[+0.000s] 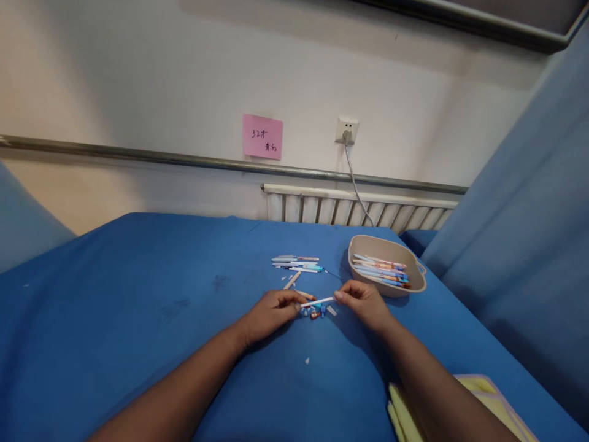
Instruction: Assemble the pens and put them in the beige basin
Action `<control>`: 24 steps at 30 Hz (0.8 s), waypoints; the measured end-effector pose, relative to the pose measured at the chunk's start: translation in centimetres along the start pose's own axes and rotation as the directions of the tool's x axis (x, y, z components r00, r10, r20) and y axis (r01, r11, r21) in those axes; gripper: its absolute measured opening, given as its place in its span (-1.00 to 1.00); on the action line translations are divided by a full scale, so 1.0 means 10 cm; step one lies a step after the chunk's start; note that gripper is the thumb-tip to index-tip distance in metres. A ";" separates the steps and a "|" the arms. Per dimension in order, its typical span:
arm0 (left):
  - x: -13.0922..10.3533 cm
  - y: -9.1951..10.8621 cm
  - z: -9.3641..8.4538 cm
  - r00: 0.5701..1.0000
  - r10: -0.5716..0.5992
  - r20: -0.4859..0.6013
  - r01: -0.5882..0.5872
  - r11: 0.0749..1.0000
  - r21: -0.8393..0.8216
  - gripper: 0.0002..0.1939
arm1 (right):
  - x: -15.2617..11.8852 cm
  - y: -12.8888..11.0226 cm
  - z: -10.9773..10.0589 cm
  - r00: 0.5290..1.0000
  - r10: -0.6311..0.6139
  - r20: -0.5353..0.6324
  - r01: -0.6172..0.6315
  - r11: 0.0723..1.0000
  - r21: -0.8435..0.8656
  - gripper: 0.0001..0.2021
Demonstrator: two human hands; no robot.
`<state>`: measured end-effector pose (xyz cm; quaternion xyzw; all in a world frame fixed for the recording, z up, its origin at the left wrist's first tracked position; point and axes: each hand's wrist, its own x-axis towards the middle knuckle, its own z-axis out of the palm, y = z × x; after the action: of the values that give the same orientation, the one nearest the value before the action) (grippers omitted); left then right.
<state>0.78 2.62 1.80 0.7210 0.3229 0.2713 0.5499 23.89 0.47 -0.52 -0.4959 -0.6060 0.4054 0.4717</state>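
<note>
A white tube (318, 302) is pinched at its ends by the left hand (273, 313) and right hand (363, 299), over small pen parts (323, 311), partly hidden, on the blue sheet (156, 264). On the pink note (262, 140), "32" can be read, the remaining handwriting being hard to decipher; the yellow cloth (483, 390) is cut off below.

Right fingers (351, 286) hide one end of the white rod (321, 301).
</note>
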 end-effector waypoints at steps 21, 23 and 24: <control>-0.07 -0.02 0.21 0.998 -0.026 -0.063 0.033 0.994 0.108 -0.86 | -0.17 -0.09 0.16 0.972 -0.043 0.231 0.069 0.992 -0.105 -0.86; -0.07 -0.02 0.20 0.997 -0.030 -0.065 0.037 0.994 0.100 -0.86 | -0.18 -0.10 0.13 0.965 -0.068 0.251 0.111 0.980 -0.163 -0.88; -0.07 -0.03 0.19 0.998 -0.026 -0.065 0.032 0.995 0.093 -0.86 | -0.18 -0.11 0.12 0.963 -0.097 0.251 0.151 0.967 -0.206 -0.90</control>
<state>1.72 0.94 1.02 0.7324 0.3631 0.2704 0.5086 22.56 -1.55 -0.07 -0.4542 -0.7301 0.3608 0.3612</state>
